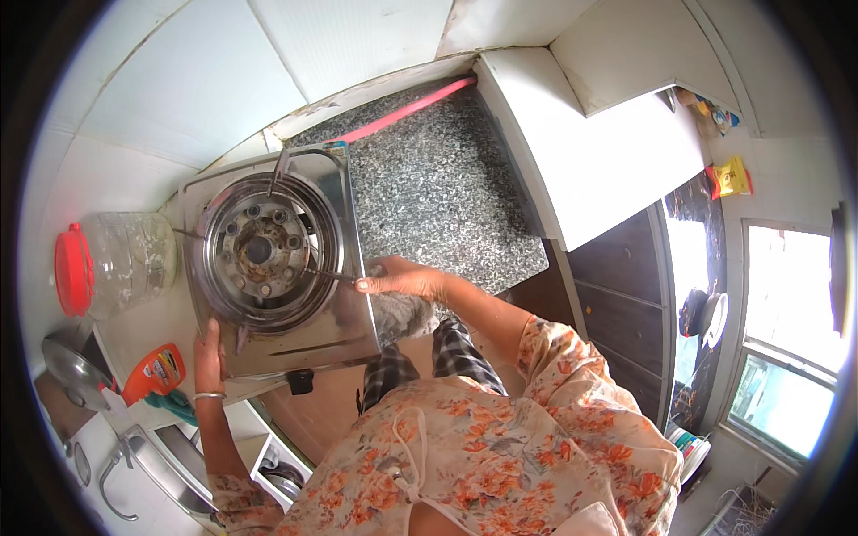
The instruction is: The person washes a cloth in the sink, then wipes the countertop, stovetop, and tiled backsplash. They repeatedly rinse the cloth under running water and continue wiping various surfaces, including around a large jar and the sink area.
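A single-burner steel gas stove (315, 342) is in front of me, its round burner (260, 251) facing up with several pan supports around it. My left hand (210, 355) holds the stove's left side near the front corner, thumb on top and fingers mostly hidden. On the opposite side, my right hand (402, 278) grips the right edge, its thumb by the outer end of a pan support (328, 274). A grey cloth (402, 315) hangs just below my right hand; whether my fingers hold it too is hidden. The black knob (300, 382) is at the stove's front.
Right of the stove extends a speckled granite counter (436, 194), with a pink gas hose (409, 110) along its back. On the left are a clear plastic jar (131, 261) with a red lid, an orange spray bottle (154, 372), a steel lid (77, 368) and a sink tap (114, 482).
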`<state>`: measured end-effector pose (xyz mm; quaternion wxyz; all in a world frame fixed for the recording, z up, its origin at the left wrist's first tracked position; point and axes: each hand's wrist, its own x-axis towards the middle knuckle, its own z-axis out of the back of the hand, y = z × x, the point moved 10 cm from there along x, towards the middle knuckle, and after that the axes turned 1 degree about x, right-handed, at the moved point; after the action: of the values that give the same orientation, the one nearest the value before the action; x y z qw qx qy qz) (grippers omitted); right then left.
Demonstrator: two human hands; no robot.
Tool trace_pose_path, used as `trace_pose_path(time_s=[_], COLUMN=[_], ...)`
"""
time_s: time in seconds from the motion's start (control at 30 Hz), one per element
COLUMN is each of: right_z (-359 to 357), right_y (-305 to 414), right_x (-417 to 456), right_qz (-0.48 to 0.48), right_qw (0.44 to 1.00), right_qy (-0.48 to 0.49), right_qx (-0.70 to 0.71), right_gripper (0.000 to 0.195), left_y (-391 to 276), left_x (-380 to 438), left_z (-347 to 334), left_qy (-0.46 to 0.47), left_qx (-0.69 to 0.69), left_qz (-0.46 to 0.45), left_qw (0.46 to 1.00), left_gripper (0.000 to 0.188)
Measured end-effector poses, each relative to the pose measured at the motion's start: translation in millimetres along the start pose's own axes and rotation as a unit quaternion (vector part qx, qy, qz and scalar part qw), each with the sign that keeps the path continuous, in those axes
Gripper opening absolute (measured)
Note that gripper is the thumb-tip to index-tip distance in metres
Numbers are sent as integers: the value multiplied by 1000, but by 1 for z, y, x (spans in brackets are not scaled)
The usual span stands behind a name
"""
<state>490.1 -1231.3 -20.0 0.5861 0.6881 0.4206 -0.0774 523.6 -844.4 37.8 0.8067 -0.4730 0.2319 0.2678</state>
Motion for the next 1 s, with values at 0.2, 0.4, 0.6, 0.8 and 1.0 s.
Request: trace_pose_path(time_s=[0.2,0.4,0.6,0.8,1.0], right_z=[72,182,198,198,215], right_y=[-15,-8,29,-47,-136], right_x=[-35,-115,-148,-84,-58], right_qz=[-20,24,-90,-123,-97], right_qw=[997,981,993,990,993], right_qy=[-8,-54,-72,47,67], right_qx=[71,-183,-35,-60,-20], right_gripper=[112,95,86,74,52], left_y=[-10,-58,-29,72,42], left_x=[-55,-121,-156,-183,-194], left_z=[-81,-168,-244,-245,-230], left_qy=[-8,-49,-56,-134,-132], left_qx=[-135,-115,-257,-315,-203], left_qz=[-150,-149,-85,-4,-23], left_qw=[979,981,961,939,970], left_gripper=[57,68,67,62,59])
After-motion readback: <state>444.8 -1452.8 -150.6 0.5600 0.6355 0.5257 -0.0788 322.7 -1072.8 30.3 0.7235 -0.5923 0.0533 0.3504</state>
